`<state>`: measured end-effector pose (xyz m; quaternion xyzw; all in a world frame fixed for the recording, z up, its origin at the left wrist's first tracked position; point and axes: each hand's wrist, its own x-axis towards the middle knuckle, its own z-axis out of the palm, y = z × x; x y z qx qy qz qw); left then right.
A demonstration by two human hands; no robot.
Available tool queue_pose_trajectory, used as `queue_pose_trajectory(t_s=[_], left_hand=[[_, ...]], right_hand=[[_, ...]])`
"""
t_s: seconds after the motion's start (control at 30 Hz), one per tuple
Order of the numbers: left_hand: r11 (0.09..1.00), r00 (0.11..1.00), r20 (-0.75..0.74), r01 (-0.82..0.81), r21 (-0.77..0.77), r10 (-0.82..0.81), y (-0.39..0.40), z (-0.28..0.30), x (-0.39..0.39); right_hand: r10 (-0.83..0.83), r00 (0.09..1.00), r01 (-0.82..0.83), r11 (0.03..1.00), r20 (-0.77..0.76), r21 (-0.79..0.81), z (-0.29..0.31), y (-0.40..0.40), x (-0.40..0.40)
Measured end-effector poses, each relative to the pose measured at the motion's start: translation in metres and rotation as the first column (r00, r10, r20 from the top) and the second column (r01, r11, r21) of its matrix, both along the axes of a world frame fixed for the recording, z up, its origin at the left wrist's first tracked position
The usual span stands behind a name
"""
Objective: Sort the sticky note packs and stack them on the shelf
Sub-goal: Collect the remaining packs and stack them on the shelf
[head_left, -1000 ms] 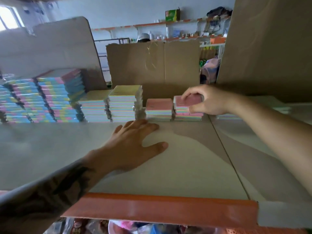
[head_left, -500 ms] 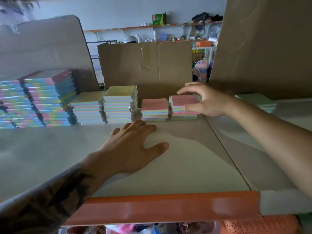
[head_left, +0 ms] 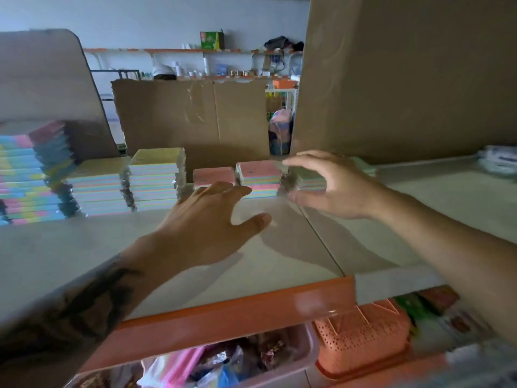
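Sticky note packs stand in a row at the back of the grey shelf (head_left: 84, 247): tall multicolour stacks (head_left: 28, 177) at far left, two yellow-topped stacks (head_left: 156, 177), then two low pink-topped stacks (head_left: 258, 177). My right hand (head_left: 335, 186) pinches a green-topped pack (head_left: 310, 179) just right of the pink stacks, fingers over its top and thumb at its lower front. My left hand (head_left: 207, 219) lies flat with straight fingers on the shelf, its fingertips at the foot of the left pink-topped stack (head_left: 214, 176).
A cardboard sheet (head_left: 190, 116) stands behind the stacks and a large cardboard box (head_left: 405, 79) fills the right. The shelf has an orange front edge (head_left: 223, 312). Below it sit an orange basket (head_left: 361, 340) and a bin of bags (head_left: 223, 365).
My right hand left the top of the right pink-topped stack and moved right onto the green-topped pack. My left hand slid forward toward the pink stacks.
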<state>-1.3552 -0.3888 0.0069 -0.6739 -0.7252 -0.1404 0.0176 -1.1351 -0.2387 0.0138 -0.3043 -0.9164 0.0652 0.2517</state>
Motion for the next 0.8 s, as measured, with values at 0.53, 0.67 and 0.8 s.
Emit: queue_pose_trajectory(t_s=[0.53,0.67,0.8], left_hand=[[0.995,0.993,0.051,0.103,-0.008,-0.103,0.110,-0.003,0.252],[0.991,0.989,0.055,0.135,-0.004,-0.135,0.145,0.000,0.327],[0.984,0.983,0.066,0.176,-0.040,-0.173,0.176,0.005,0.393]], right_hand=[[-0.184,0.977,0.186,0.983,0.107,-0.007,-0.001,0.051,0.278],[-0.228,0.971,0.229,0.973,0.073,-0.004,0.001,0.079,0.362],[-0.313,0.945,0.314,0.950,0.095,0.007,0.006,0.104,0.433]])
